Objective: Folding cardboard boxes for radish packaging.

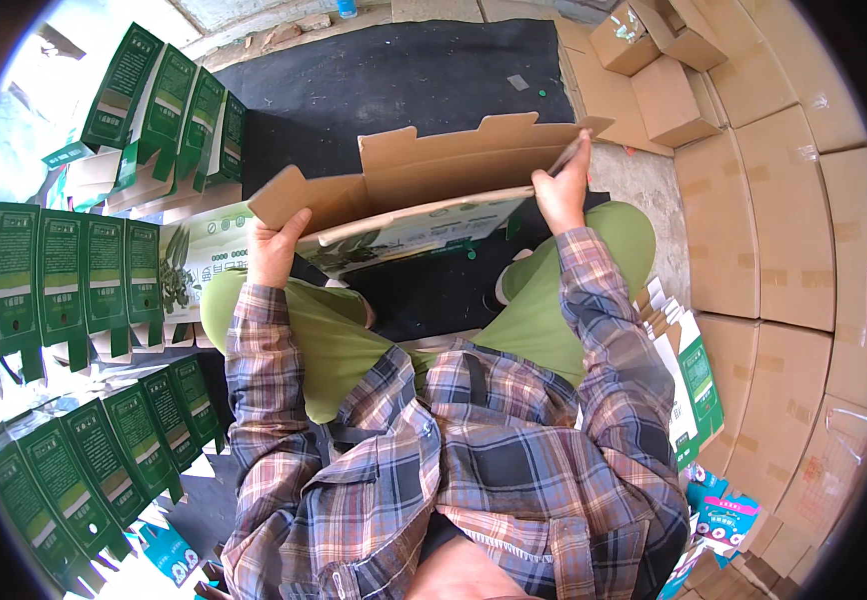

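A wide cardboard box (pixel 454 165) is held up between my two hands, over the dark mat and in front of my knees. Its inside is plain brown, and the side facing me is pale with a printed leaf pattern. Along its far upper edge runs a notched flap. My left hand (pixel 274 245) grips the left end, thumb on the near side. At the right end my right hand (pixel 562 188) is closed over the corner. The fingers of both hands are partly hidden by the cardboard.
Green folded cartons (pixel 62 262) stand in several rows on my left. A black mat (pixel 394 75) covers the floor ahead. Brown cardboard boxes (pixel 716 215) form a stacked wall on my right, with open boxes (pixel 669 100) at the far right. Flattened printed cartons (pixel 696 385) lean beside my right arm.
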Demonstrator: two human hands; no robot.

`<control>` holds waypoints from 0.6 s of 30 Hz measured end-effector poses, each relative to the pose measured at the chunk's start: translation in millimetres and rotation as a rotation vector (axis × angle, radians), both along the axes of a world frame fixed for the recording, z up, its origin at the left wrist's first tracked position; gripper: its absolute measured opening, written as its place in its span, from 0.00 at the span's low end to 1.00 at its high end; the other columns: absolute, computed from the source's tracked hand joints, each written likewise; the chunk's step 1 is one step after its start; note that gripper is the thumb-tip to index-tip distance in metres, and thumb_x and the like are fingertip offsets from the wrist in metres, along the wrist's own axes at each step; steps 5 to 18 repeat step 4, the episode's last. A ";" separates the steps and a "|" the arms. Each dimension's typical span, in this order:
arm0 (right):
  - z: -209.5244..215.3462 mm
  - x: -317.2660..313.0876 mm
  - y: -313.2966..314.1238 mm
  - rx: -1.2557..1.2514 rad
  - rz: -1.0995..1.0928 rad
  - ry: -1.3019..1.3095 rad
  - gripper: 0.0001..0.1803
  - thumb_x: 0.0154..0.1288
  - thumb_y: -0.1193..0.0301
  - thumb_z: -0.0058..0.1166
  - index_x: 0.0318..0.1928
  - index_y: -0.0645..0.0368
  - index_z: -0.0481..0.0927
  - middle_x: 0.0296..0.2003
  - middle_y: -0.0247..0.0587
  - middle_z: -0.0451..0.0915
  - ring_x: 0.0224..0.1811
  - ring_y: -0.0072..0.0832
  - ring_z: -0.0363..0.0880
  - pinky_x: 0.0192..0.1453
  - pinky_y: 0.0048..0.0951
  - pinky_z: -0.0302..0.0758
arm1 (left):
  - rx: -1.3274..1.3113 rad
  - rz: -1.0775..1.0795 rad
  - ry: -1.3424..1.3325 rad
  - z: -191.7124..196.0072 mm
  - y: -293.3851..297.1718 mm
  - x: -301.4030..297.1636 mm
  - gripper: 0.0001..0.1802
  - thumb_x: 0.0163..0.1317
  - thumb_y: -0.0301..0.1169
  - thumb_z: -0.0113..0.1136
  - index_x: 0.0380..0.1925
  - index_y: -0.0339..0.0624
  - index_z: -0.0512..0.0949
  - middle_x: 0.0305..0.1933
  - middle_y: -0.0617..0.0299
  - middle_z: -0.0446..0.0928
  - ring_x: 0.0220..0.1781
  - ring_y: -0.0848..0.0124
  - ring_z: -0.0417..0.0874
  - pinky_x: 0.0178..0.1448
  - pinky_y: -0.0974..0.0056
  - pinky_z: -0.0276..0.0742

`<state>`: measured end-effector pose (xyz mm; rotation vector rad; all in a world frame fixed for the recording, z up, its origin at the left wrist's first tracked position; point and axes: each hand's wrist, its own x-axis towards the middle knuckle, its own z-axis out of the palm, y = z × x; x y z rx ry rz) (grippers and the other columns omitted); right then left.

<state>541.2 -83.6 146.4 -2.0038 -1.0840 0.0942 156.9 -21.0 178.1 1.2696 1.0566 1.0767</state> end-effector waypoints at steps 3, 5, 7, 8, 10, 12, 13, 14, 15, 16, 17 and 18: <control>-0.3 8.6 -7.4 0.352 0.332 0.432 0.46 0.43 0.87 0.39 0.68 0.55 0.46 0.61 0.44 0.58 0.65 0.36 0.62 0.66 0.35 0.63 | 0.041 0.102 -0.141 -1.2 9.1 -7.3 0.10 0.62 0.27 0.57 0.43 0.37 0.77 0.42 0.61 0.79 0.45 0.73 0.78 0.52 0.67 0.74; -0.3 7.6 -6.7 0.351 0.336 0.432 0.46 0.43 0.87 0.39 0.68 0.55 0.46 0.61 0.44 0.58 0.65 0.36 0.62 0.66 0.35 0.63 | 0.066 0.219 -0.171 -4.0 14.2 -8.9 0.13 0.63 0.28 0.57 0.47 0.37 0.75 0.46 0.60 0.78 0.47 0.73 0.78 0.56 0.66 0.73; -0.3 7.6 -6.7 0.351 0.336 0.432 0.46 0.43 0.87 0.39 0.68 0.55 0.46 0.61 0.44 0.58 0.65 0.36 0.62 0.66 0.35 0.63 | 0.066 0.219 -0.171 -4.0 14.2 -8.9 0.13 0.63 0.28 0.57 0.47 0.37 0.75 0.46 0.60 0.78 0.47 0.73 0.78 0.56 0.66 0.73; -0.3 7.6 -6.7 0.351 0.336 0.432 0.46 0.43 0.87 0.39 0.68 0.55 0.46 0.61 0.44 0.58 0.65 0.36 0.62 0.66 0.35 0.63 | 0.066 0.219 -0.171 -4.0 14.2 -8.9 0.13 0.63 0.28 0.57 0.47 0.37 0.75 0.46 0.60 0.78 0.47 0.73 0.78 0.56 0.66 0.73; -0.3 7.6 -6.7 0.351 0.336 0.432 0.46 0.43 0.87 0.39 0.68 0.55 0.46 0.61 0.44 0.58 0.65 0.36 0.62 0.66 0.35 0.63 | 0.066 0.219 -0.171 -4.0 14.2 -8.9 0.13 0.63 0.28 0.57 0.47 0.37 0.75 0.46 0.60 0.78 0.47 0.73 0.78 0.56 0.66 0.73; -0.3 7.6 -6.7 0.351 0.336 0.432 0.46 0.43 0.87 0.39 0.68 0.55 0.46 0.61 0.44 0.58 0.65 0.36 0.62 0.66 0.35 0.63 | 0.066 0.219 -0.171 -4.0 14.2 -8.9 0.13 0.63 0.28 0.57 0.47 0.37 0.75 0.46 0.60 0.78 0.47 0.73 0.78 0.56 0.66 0.73; -0.3 7.6 -6.7 0.351 0.336 0.432 0.46 0.43 0.87 0.39 0.68 0.55 0.46 0.61 0.44 0.58 0.65 0.36 0.62 0.66 0.35 0.63 | 0.066 0.219 -0.171 -4.0 14.2 -8.9 0.13 0.63 0.28 0.57 0.47 0.37 0.75 0.46 0.60 0.78 0.47 0.73 0.78 0.56 0.66 0.73; -0.3 7.6 -6.7 0.351 0.336 0.432 0.46 0.43 0.87 0.39 0.68 0.55 0.46 0.61 0.44 0.58 0.65 0.36 0.62 0.66 0.35 0.63 | 0.066 0.219 -0.171 -4.0 14.2 -8.9 0.13 0.63 0.28 0.57 0.47 0.37 0.75 0.46 0.60 0.78 0.47 0.73 0.78 0.56 0.66 0.73; -0.3 7.6 -6.7 0.351 0.336 0.432 0.46 0.43 0.87 0.39 0.68 0.55 0.46 0.61 0.44 0.58 0.65 0.36 0.62 0.66 0.35 0.63 | 0.066 0.219 -0.171 -4.0 14.2 -8.9 0.13 0.63 0.28 0.57 0.47 0.37 0.75 0.46 0.60 0.78 0.47 0.73 0.78 0.56 0.66 0.73; -0.3 7.6 -6.7 0.351 0.336 0.432 0.46 0.43 0.87 0.39 0.68 0.55 0.46 0.61 0.44 0.58 0.65 0.36 0.62 0.66 0.35 0.63 | 0.066 0.219 -0.171 -4.0 14.2 -8.9 0.13 0.63 0.28 0.57 0.47 0.37 0.75 0.46 0.60 0.78 0.47 0.73 0.78 0.56 0.66 0.73; -0.3 7.6 -6.7 0.351 0.336 0.432 0.46 0.43 0.87 0.39 0.68 0.55 0.46 0.61 0.44 0.58 0.65 0.36 0.62 0.66 0.35 0.63 | 0.066 0.219 -0.171 -4.0 14.2 -8.9 0.13 0.63 0.28 0.57 0.47 0.37 0.75 0.46 0.60 0.78 0.47 0.73 0.78 0.56 0.66 0.73; -0.3 7.6 -6.7 0.351 0.336 0.432 0.46 0.43 0.87 0.39 0.68 0.55 0.46 0.61 0.44 0.58 0.65 0.36 0.62 0.66 0.35 0.63 | 0.066 0.219 -0.171 -4.0 14.2 -8.9 0.13 0.63 0.28 0.57 0.47 0.37 0.75 0.46 0.60 0.78 0.47 0.73 0.78 0.56 0.66 0.73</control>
